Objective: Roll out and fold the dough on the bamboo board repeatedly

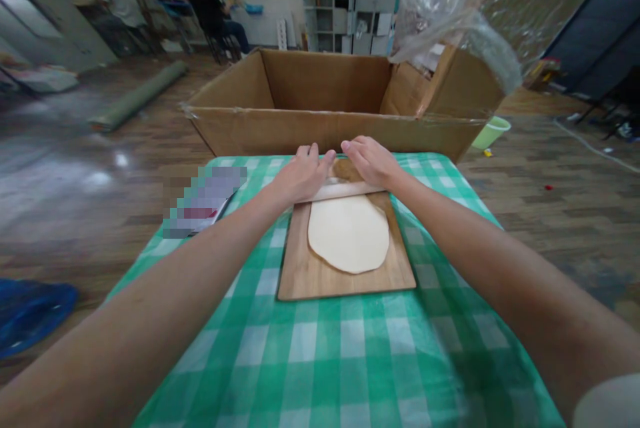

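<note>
In the head view, one pin [347, 191] lies across the far part of one board [295, 281], its long axis running left to right, the right end slightly farther away than the left. Two hands work it: the left hand [309, 171] lies palm down over the pin's left part, fingers stretched toward the far side rather than closed round the wood; the right hand [369, 163] lies likewise over the right part, its fingers slanting far and left. The thumbs are well apart from the wrists, pointing inward.

One sheet of dough [350, 235] spreads flat from the pin toward the near side, rounded, narrowing to a blunt near edge. The board's long axis runs near to far, on one green checked cloth [300, 361].

At the cloth's far left lies one pixelated item [205, 203]. Beyond the far edge stands one open box [325, 131], with one green bin [490, 135] to its right. Far left are one long roll [143, 96], slanting away to the right, and two seated people [210, 11].
</note>
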